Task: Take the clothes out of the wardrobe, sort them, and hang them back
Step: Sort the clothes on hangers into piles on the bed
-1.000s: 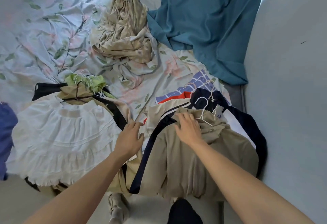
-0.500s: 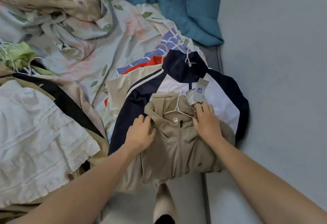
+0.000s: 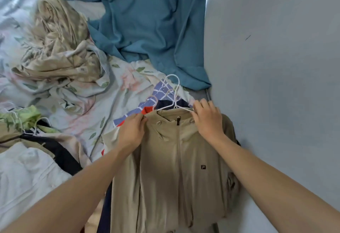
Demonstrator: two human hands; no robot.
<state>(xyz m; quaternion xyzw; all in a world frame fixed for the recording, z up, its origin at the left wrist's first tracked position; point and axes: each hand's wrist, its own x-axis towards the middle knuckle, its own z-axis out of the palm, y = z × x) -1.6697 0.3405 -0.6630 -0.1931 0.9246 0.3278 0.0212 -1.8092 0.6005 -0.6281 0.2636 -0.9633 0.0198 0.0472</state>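
The beige zip jacket (image 3: 176, 168) hangs front-outward on a white wire hanger (image 3: 173, 93), at the right edge of the bed, just beside the grey wall (image 3: 276, 67). A small dark logo sits on its chest, and the zipper runs down the centre. The left hand (image 3: 131, 131) pinches the jacket's left shoulder near the collar, fingers curled on the fabric. The right hand (image 3: 207, 118) grips the opposite shoulder where the hanger's arm ends — fingers curled over both wire and cloth.

Directly behind the jacket lie further garments on hangers: a navy piece (image 3: 165, 104), a red one (image 3: 147, 110) and a blue-and-white check one (image 3: 161, 91). Left of these, a second pile holds a white tiered skirt (image 3: 24, 174), a black garment (image 3: 60, 153) and a light green item (image 3: 24, 117). All rest on a floral bedsheet (image 3: 117, 93). Farther back — a crumpled beige floral blanket (image 3: 58, 49) and a teal curtain (image 3: 150, 21).
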